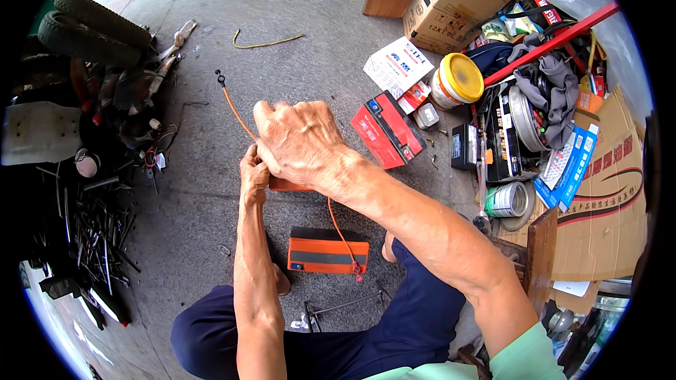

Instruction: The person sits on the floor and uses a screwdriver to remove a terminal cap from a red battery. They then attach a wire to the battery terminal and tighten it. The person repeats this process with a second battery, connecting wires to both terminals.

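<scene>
My right hand [299,137] is closed in a fist over a mostly hidden orange-red battery [287,185]; whatever it grips is out of sight under the fingers. Just below it on the left, my left hand [253,176] has its fingers pinched together beside that battery. From between both hands an orange cable [238,114] runs up and left, ending in a dark ring terminal [220,77]. Nearer my legs lies an orange battery [329,262] with a grey stripe. A second orange cable [339,229] reaches from its red-capped terminal toward my hands.
To the right lie a red battery [386,130], a yellow-lidded tub [459,79], a small black battery [463,146], a tin can [508,200] and cardboard boxes [458,3]. Tyres [88,39] and dark scrap parts pile up on the left. A yellowish cord [271,43] lies ahead.
</scene>
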`<state>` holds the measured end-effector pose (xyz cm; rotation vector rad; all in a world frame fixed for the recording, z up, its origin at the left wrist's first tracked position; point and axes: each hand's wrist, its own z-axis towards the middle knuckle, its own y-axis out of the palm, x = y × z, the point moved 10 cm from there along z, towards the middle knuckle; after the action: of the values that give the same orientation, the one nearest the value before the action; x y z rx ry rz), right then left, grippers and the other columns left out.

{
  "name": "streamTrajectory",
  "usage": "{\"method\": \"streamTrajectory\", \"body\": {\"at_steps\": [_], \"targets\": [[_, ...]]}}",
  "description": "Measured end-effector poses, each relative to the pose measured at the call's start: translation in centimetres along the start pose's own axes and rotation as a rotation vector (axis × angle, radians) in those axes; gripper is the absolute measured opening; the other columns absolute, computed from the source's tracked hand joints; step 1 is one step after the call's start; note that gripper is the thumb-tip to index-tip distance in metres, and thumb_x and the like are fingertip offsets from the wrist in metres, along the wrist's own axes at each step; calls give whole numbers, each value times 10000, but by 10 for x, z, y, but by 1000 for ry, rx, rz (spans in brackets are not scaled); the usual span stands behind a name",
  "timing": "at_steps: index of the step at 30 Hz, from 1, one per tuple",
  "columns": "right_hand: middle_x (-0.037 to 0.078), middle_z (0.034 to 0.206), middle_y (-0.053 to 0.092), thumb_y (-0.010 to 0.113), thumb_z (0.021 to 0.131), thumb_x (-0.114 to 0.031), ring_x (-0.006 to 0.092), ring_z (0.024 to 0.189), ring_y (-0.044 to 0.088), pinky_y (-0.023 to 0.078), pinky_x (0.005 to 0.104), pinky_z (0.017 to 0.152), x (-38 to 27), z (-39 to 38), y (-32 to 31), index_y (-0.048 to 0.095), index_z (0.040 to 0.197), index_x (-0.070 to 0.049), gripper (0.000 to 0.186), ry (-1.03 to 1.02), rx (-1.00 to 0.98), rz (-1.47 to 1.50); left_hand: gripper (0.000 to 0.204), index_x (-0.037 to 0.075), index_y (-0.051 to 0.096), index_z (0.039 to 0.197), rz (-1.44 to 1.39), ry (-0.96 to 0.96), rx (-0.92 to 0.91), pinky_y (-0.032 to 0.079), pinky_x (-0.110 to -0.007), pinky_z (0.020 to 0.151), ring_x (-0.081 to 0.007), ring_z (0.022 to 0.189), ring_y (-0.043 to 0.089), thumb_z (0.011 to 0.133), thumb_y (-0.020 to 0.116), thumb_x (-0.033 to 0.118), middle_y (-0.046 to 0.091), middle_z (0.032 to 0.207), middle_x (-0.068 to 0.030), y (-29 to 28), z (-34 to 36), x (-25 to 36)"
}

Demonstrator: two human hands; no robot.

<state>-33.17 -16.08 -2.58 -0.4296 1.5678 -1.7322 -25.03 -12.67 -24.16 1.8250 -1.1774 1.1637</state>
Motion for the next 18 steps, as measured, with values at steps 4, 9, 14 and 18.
{"method": "streamTrajectory", "body": {"at_steps": [4, 9, 14, 18], "targets": [[160, 688, 628, 625, 749, -165, 286, 595, 656, 521, 363, 499, -5, -1, -4, 501, 871, 25, 258, -53, 76, 0, 298, -1, 606, 1095, -49, -92, -35, 539, -264, 689, -150, 791, 650, 802, 631, 49, 667, 954, -80, 3, -2, -3], [155, 636, 613, 621, 766, -168, 287, 567, 649, 516, 365, 491, -2, -1, 10, 502, 852, 13, 232, -20, -56, 13, 184, -11, 656, 993, 48, -19, 6, 509, -253, 643, -118, 741, 625, 836, 613, 76, 672, 861, -62, -1, 0, 1], [135, 543, 590, 633, 802, -218, 288, 527, 638, 504, 370, 471, -9, -5, -13, 519, 803, -14, 234, -71, 190, 34, 169, -18, 675, 956, -20, 39, -41, 470, -240, 594, -75, 659, 573, 842, 609, 88, 671, 811, -47, 1, 3, -5], [148, 544, 589, 628, 811, -226, 310, 522, 632, 503, 390, 473, 2, -3, 3, 510, 826, -15, 243, 27, 22, 8, 164, 10, 689, 942, 34, 76, -58, 437, -235, 520, -65, 602, 558, 844, 610, 115, 670, 769, -37, 2, 14, -9]]}}
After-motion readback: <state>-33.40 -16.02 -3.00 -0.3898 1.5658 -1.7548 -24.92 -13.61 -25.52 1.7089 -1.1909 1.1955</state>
